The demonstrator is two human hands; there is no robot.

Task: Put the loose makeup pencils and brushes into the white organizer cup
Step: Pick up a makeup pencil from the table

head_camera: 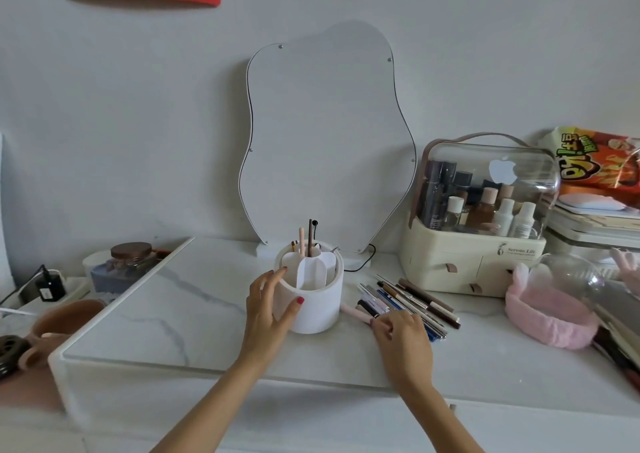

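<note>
**Right hand at the near end of the pencil pile, cup braced by the left**

The round white plastic organizer cup (313, 297), split inside by white dividers, stood on the white marble-patterned tabletop (166, 314) in front of the wavy-edged mirror (325, 134). A few sticks already stood upright in its rear compartments. The left hand (268, 310) cupped the cup's left wall, thumb across the front and fingers spread wide around the side, steadying rather than lifting it.

The loose pile of slim makeup pencils and brushes (412, 300) lay flat on the table just to the right of the cup, side by side, their long axes running from far-left to near-right. A pale pink pencil (353, 312) lay apart from the rest, touching or nearly touching the cup's base.

The right hand (403, 342) was plainly the nearer one: its curled fingers rested over the pile's near ends, close beside the pink pencil's tip. Whether they had actually closed on any stick could not be told, since the fingertips were hidden beneath the knuckles. The pick-up probably called for pinching across a shaft, then tipping it upright towards the cup on the left.
</note>
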